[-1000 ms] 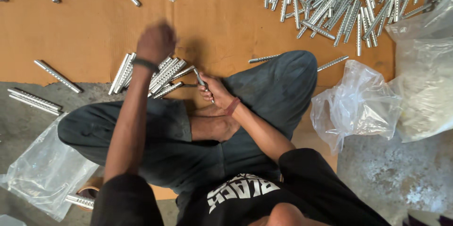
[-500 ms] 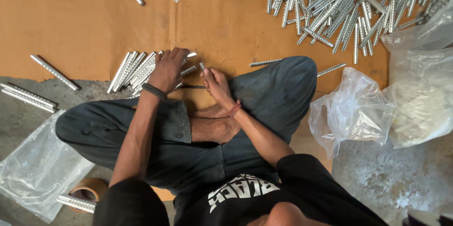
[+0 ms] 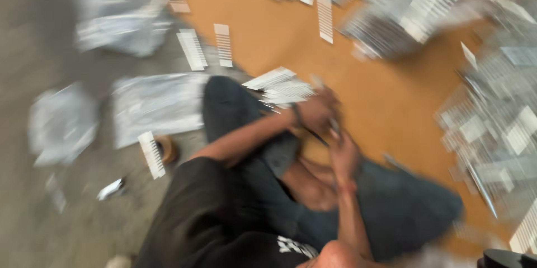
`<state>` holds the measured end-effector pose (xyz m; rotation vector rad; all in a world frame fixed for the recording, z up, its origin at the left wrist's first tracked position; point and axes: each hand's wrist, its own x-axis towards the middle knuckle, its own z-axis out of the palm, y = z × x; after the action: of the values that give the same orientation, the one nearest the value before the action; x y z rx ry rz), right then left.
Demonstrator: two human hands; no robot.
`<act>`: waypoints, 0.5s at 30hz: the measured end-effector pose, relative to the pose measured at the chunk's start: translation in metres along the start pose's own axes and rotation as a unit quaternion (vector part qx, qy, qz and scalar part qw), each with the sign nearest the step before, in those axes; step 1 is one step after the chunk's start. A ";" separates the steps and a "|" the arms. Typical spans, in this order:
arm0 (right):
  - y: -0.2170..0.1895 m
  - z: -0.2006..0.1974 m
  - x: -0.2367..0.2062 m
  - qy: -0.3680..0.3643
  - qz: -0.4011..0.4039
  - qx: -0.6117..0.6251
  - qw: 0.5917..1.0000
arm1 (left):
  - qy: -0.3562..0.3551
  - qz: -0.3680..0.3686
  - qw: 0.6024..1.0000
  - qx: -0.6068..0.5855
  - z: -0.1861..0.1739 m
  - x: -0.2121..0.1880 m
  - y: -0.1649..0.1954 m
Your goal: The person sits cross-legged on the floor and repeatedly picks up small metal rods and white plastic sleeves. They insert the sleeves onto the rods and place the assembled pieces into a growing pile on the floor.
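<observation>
Where the view was level half a second ago, it now tilts and blurs. The left hand [image 3: 318,112] has drawn back from the rods [image 3: 279,88] to meet the right hand [image 3: 344,153]; neither grip can be told.

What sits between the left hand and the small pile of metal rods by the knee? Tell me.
Nothing visible does. The left hand lies right beside the pile of metal rods on the brown board, with no gap showing. The frame is badly blurred, so actual contact cannot be confirmed.
</observation>
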<state>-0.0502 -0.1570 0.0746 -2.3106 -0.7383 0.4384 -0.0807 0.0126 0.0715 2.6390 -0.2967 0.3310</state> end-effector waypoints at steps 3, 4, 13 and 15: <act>-0.008 0.016 -0.008 0.061 -0.145 0.030 0.987 | 0.013 0.063 0.995 0.073 -0.007 -0.011 0.008; -0.009 0.021 -0.008 -0.007 -0.056 0.157 0.986 | -0.013 0.063 0.996 0.059 -0.011 -0.014 0.011; 0.008 0.026 -0.001 -0.052 0.064 0.405 0.911 | 0.458 -0.211 0.856 -0.115 -0.002 0.005 0.033; 0.008 0.030 0.000 0.047 -0.198 0.199 0.959 | 0.473 -0.343 0.695 -0.419 0.017 0.015 0.030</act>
<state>-0.0613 -0.1469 0.0474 -1.7426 -0.9434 0.2596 -0.0711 -0.0236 0.0732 1.2475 0.7082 0.9375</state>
